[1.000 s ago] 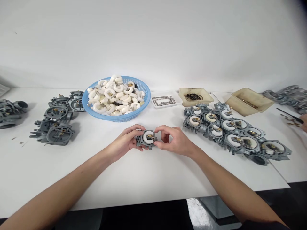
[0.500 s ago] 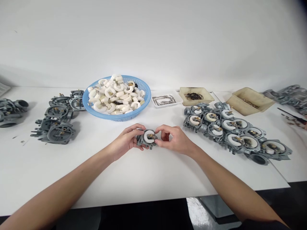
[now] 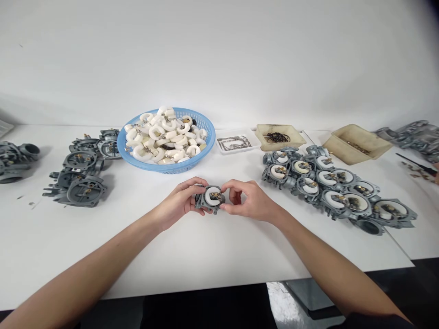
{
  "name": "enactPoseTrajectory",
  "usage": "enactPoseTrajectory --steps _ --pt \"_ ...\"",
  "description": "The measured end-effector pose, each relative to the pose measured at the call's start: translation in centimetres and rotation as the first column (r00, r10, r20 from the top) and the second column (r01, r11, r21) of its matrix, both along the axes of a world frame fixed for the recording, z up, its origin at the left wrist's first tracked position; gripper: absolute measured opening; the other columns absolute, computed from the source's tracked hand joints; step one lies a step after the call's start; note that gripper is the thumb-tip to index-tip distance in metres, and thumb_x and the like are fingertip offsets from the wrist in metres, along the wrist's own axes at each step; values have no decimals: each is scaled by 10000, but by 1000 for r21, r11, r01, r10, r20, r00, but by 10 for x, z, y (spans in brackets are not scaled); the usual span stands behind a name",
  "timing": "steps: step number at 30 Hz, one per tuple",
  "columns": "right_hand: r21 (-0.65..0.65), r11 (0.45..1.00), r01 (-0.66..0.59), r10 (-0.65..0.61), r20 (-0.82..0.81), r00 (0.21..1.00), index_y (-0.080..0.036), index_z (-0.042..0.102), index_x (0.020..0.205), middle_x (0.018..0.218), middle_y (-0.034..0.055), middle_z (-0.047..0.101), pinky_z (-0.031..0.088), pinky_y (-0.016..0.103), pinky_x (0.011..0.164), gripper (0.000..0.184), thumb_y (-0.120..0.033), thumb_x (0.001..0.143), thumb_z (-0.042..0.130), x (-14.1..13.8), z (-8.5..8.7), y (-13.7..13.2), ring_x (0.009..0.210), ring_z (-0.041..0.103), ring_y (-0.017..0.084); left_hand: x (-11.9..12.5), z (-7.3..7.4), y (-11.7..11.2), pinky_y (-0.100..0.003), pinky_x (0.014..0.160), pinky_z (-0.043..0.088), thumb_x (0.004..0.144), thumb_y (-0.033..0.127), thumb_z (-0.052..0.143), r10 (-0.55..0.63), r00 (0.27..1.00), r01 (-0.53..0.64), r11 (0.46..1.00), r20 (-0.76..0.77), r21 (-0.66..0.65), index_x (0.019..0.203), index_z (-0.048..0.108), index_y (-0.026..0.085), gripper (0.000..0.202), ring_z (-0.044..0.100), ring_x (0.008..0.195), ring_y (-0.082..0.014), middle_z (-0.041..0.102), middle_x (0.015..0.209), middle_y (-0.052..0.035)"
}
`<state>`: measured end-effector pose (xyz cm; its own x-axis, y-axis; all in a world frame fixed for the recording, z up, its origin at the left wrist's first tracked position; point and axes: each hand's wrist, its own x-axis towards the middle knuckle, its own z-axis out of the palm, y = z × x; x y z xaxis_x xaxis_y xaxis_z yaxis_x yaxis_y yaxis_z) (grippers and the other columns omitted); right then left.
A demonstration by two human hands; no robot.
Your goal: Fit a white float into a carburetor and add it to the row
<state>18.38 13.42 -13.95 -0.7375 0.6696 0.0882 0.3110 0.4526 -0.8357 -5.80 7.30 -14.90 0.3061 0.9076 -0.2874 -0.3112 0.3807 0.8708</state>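
Observation:
A grey metal carburetor body (image 3: 208,208) is held just above or on the white table, its open bowl side facing up. Inside it lies a white C-shaped float (image 3: 210,197), with small brass parts in the middle. My left hand (image 3: 180,201) wraps round the left side of the carburetor, some fingers hidden beneath it. From the right, my right hand (image 3: 248,198) grips the carburetor's edge between thumb and forefinger, near the open ends of the float. Whether a tiny part sits between those fingertips cannot be made out.
Behind stands a blue basket (image 3: 166,170) heaped with white floats. A clear tray (image 3: 254,142) of thin metal pieces and two beige bins (image 3: 300,139) line the back. Carburetors with floats (image 3: 334,201) crowd the right; others (image 3: 85,192) stand left. A person's hand shows far right.
My right thumb has slid slightly down along the carburetor's right edge. Both hands otherwise stay in place round it, and the view has shifted very slightly.

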Motion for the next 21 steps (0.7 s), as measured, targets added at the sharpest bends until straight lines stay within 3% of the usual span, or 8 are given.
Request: enactPoseTrajectory --steps 6,21 --pt "-38 999 -18 18 -4 1000 -210 668 1050 633 -71 583 437 218 594 277 -327 832 793 0 0 1 569 540 96 -1 -2 0 -302 651 596 943 307 668 -19 1000 19 1000 10 0 1107 604 189 212 777 799 -274 769 967 -115" --pt "70 996 50 -54 52 997 -213 692 1040 649 -59 592 416 213 598 194 -318 880 724 -2 0 -2 583 541 94 0 -1 0 -297 636 599 935 306 682 -5 1000 5 1000 21 -2 1081 622 179 203 766 772 -256 745 968 -104"
